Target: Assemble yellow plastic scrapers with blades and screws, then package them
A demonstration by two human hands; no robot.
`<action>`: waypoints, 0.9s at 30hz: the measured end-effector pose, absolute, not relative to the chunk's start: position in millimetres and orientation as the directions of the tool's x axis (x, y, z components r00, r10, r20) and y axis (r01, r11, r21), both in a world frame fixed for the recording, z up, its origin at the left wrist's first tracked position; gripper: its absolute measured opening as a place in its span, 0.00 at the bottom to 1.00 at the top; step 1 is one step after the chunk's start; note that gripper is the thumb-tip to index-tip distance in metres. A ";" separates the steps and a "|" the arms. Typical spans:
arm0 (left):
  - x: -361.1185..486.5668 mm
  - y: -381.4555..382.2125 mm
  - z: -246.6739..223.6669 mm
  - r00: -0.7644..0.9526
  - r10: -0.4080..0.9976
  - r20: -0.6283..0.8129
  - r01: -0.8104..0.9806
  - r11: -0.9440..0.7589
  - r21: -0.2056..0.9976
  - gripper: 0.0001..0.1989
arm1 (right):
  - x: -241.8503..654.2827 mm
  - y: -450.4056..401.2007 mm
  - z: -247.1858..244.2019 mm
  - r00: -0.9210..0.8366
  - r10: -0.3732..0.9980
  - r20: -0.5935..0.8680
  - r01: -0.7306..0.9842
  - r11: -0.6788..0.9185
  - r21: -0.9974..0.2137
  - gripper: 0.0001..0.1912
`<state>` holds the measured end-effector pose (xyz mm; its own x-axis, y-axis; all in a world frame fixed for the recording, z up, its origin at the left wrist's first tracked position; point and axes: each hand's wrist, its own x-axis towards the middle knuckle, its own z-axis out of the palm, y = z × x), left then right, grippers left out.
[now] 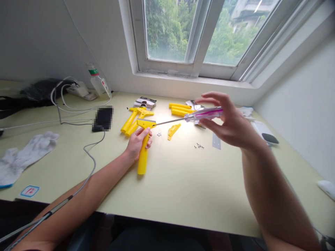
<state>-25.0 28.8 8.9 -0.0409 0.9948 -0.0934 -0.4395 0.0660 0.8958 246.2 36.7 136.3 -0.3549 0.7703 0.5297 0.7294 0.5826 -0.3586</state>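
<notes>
At the far left of the pale green desk (pixel 180 188), a crumpled white cloth glove (pixel 26 158) beside a small label with red marking (pixel 30 190). Behind it, a dark cloth heap (pixel 42 91), a looped grey cable (pixel 78 101) and a plastic bottle with a green band (pixel 96 81) against the wall. Next, a flat dark object (pixel 103 118), pixelated past naming.

Then the left hand (pixel 137 143), closed firmly around the grip of a yellow scraper (pixel 143 157), low over the desk, head pointing away. Just beyond, two more yellow scrapers (pixel 131 120), a printed packet (pixel 145 103), tiny metal nuts (pixel 158 134) and a loose yellow part (pixel 173 130).

Reaching across, a screwdriver (pixel 203 114) with a clear, pink-striped handle, its tip at the scraper's head, whether touching or just beside impossible to tell. Above the desk, the right hand (pixel 230 120), partly open, pinching that handle between thumb and curved fingers. Below, small screws (pixel 199 145) and a metal ruler (pixel 216 141).
</notes>
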 end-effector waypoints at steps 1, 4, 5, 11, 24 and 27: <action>-25.0 28.8 9.0 -0.039 0.995 -0.093 -0.437 0.067 0.897 0.14 | 246.0 36.7 136.3 -0.329 0.776 0.538 0.743 0.565 -0.360 0.22; -24.7 28.7 9.5 -0.043 0.995 -0.089 -0.432 0.062 0.900 0.14 | 245.7 36.6 136.3 -0.318 0.765 0.560 0.734 0.572 -0.365 0.22; -24.7 28.6 9.7 -0.048 0.995 -0.091 -0.433 0.062 0.899 0.14 | 245.5 36.6 136.3 -0.355 0.756 0.549 0.713 0.599 -0.363 0.25; -25.3 29.0 9.5 -0.049 0.994 -0.102 -0.433 0.070 0.898 0.14 | 244.4 37.7 134.3 -0.335 0.757 0.561 0.710 0.594 -0.378 0.21; -27.0 28.5 10.3 -0.044 0.996 -0.076 -0.435 0.049 0.899 0.14 | 249.4 48.8 128.4 -0.271 0.773 0.574 0.685 0.574 -0.449 0.18; -27.1 29.1 11.0 -0.045 0.996 -0.083 -0.439 0.055 0.897 0.14 | 249.7 49.8 127.4 -0.356 0.762 0.541 0.595 0.631 -0.497 0.27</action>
